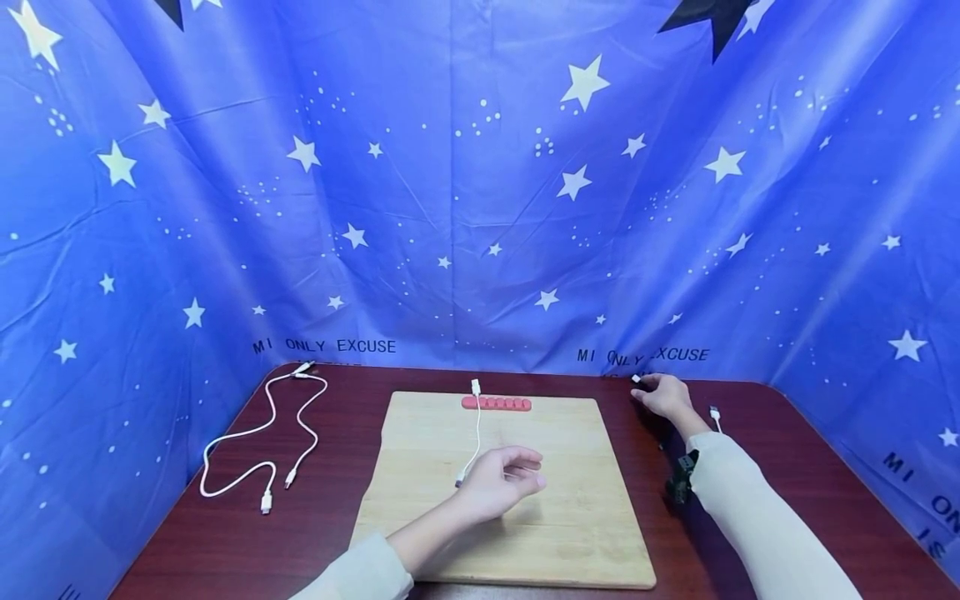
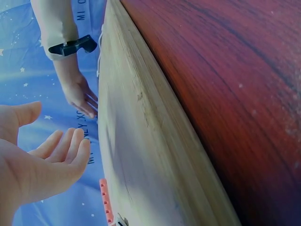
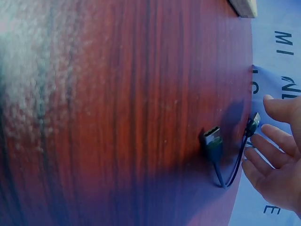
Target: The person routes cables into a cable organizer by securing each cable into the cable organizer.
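Observation:
My left hand (image 1: 495, 483) hovers over the wooden board (image 1: 555, 533), its fingers loosely bent and holding nothing. Under that hand a short white USB cable (image 1: 478, 425) runs up the board to a red cable organizer (image 1: 497, 403) with several slots. My right hand (image 1: 666, 395) is at the back of the table, right of the board. In the right wrist view its thumb and fingers (image 3: 277, 141) are spread apart, close to one plug of a short black USB cable (image 3: 231, 176). The cable's other plug (image 3: 213, 141) points away on the table.
Long white charging cables (image 1: 258, 429) lie on the left of the dark red table (image 1: 195, 542). Another white plug (image 1: 715, 413) lies right of my right hand, partly hidden by the sleeve. A blue star-patterned curtain (image 1: 450, 208) hangs behind the table.

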The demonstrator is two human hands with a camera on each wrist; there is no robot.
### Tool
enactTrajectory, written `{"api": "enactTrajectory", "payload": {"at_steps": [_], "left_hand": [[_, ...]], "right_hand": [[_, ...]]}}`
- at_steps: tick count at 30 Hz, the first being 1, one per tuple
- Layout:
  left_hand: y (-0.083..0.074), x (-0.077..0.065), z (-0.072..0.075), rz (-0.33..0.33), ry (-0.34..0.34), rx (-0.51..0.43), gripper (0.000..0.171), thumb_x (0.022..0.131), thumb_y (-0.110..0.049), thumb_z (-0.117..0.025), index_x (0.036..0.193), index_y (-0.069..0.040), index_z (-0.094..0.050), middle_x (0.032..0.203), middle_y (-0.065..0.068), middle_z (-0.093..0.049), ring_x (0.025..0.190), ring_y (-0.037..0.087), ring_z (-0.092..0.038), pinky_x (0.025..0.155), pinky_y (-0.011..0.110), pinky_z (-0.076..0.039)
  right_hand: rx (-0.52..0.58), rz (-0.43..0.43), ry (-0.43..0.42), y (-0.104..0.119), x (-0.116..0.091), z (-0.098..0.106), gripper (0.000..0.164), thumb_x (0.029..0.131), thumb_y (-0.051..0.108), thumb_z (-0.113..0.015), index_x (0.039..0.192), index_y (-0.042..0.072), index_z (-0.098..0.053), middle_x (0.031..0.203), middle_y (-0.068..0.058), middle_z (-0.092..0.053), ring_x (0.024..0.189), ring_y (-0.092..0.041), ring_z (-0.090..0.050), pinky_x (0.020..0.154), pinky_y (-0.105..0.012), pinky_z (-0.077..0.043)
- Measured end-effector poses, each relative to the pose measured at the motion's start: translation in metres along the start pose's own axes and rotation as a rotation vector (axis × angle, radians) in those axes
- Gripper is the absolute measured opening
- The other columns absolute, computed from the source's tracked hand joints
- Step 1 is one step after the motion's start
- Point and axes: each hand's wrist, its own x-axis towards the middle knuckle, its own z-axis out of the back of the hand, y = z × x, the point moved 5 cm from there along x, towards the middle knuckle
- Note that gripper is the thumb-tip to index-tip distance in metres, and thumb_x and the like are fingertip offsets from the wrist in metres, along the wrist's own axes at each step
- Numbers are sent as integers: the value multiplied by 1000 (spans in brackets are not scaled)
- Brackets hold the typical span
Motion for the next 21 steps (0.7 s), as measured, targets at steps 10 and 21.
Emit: {"api": "enactTrajectory", "payload": {"at_steps": [10,21], "left_hand": [[-2,-3,-1,-12,5,11,36,85,-19,-70,115,0,-65,113,15,-70,97,21,-67,84,23,-55],[-2,-7,0,-4,3,-9,36,84,-17,-70,115,0,-64,114,16,-69,98,24,-67,84,27,-56]], "right_hand": [[-13,19,-3,7,0,-3,37,89,16,-65,116,-9,-62,114,-28,-65,103,-42,-60,89,-51,-51],[-54,33,-9,9,-3,-8,16,81,11,-72,90,-2,-71,86,-17,-71,78,-26,-61,72,-38,-50]]}}
